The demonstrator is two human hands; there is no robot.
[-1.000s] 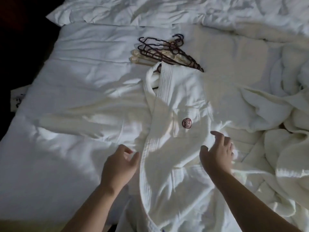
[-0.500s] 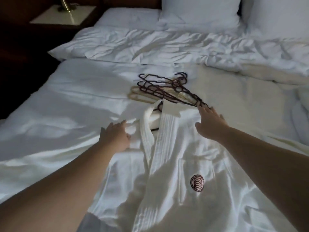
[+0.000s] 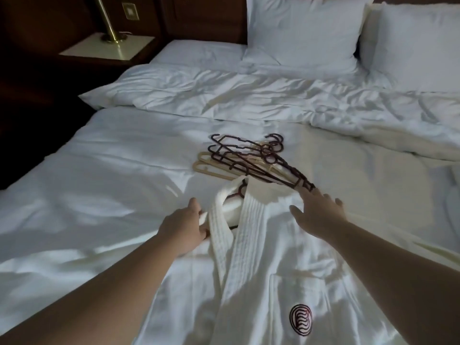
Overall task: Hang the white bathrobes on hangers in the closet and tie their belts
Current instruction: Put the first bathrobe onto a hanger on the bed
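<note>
A white bathrobe (image 3: 278, 270) with a round dark red emblem (image 3: 300, 319) on its chest pocket lies spread face up on the bed. A dark hanger hook (image 3: 239, 191) shows inside its collar. Just beyond the collar lies a pile of dark brown and cream hangers (image 3: 249, 160). My left hand (image 3: 184, 227) touches the robe's left shoulder beside the ribbed collar; its fingertips are hidden by the fabric. My right hand (image 3: 316, 212) rests with spread fingers on the robe's right shoulder, fingertips near the end of the dark hangers.
The bed (image 3: 112, 185) has crumpled white sheets, a rolled duvet (image 3: 249, 95) and pillows (image 3: 303, 31) at the head. A nightstand (image 3: 107, 47) with a brass lamp (image 3: 107, 23) stands at the back left. More white fabric (image 3: 443, 205) lies at the right edge.
Both hands have moved up from the robe's waist to its shoulders by the collar. The view has lifted, and the pillows and nightstand have come into sight.
</note>
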